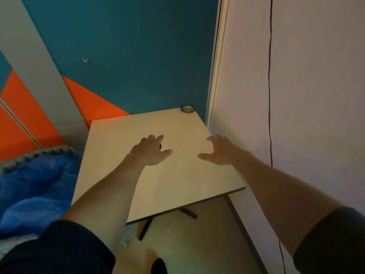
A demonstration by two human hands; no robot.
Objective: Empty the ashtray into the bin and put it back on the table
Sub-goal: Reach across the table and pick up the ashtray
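A small round ashtray [187, 109] with a dark rim sits at the far right corner of the pale square table [167, 180], close to the wall. My left hand [152, 151] hovers over the middle of the table, fingers spread, holding nothing; a small dark spot shows just beside its fingers. My right hand [221, 151] hovers over the right side of the table, also spread and empty. Both hands are well short of the ashtray. A bin with a blue liner bag [33, 186] stands left of the table.
A white wall [296, 95] with a thin dark cable [269, 86] runs along the table's right edge. A teal and orange wall stands behind. Dark table legs [146, 226] show below the near edge, over a pale floor.
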